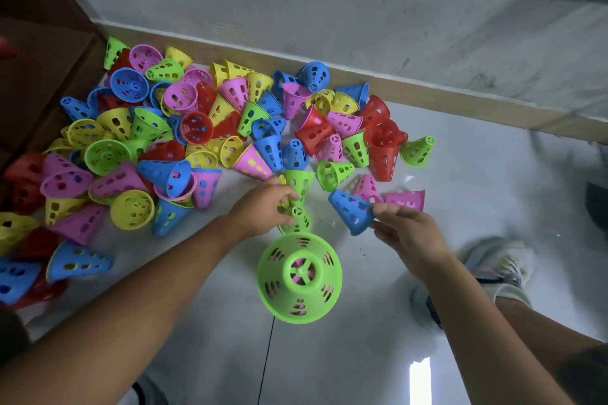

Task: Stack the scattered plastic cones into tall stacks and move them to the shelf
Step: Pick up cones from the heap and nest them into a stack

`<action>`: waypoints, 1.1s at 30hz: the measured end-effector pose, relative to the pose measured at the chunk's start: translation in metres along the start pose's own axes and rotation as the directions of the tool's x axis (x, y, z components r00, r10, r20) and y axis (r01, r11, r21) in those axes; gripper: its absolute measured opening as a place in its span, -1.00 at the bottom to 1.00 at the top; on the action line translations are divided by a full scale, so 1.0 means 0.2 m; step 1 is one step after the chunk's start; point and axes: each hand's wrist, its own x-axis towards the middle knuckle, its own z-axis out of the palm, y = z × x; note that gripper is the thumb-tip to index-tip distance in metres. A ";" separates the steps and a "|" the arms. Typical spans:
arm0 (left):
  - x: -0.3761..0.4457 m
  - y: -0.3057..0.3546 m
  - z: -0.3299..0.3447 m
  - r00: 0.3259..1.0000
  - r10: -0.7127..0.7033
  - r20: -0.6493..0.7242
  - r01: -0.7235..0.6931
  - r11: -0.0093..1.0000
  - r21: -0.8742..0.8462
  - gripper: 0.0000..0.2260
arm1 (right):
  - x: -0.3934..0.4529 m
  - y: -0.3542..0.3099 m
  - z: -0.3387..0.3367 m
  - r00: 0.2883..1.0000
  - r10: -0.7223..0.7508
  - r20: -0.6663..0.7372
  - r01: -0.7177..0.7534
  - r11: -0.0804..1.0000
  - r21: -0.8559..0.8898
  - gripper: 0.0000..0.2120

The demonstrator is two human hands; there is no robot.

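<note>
Head view: my two hands at the cone pile (204,128).
Left grip (263,207) pinches a green cone (297,187); right grip (406,230) holds a blue cone (350,210); green stack (299,278) between.

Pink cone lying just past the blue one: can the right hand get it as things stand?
Probably not yet: the right hand already pinches the blue cone. The pink cone lies on bare floor just beyond its fingertips, nothing between.

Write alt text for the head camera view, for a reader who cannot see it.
Seen from above, a person's left hand grips a green cone at the edge of a pile of colourful perforated cones on a pale floor, while the right hand pinches a blue cone. An upright green-topped stack stands between the forearms.
</note>
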 end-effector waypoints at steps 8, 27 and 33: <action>-0.04 -0.01 0.06 1.000 0.004 -0.021 -0.001 0.991 0.133 -0.49 | -0.09 -0.17 0.04 0.983 -0.042 0.180 0.002 0.976 0.218 -0.81; -0.09 -0.06 0.07 0.994 0.080 -0.081 -0.067 0.986 0.150 -0.59 | -0.49 -0.53 0.08 0.729 -0.279 0.626 0.156 0.957 0.244 -0.16; -0.06 -0.09 0.02 0.969 0.086 -0.233 -0.094 0.995 -0.024 -0.99 | -0.54 -0.57 0.11 0.688 -0.289 0.666 0.194 0.957 0.215 -0.23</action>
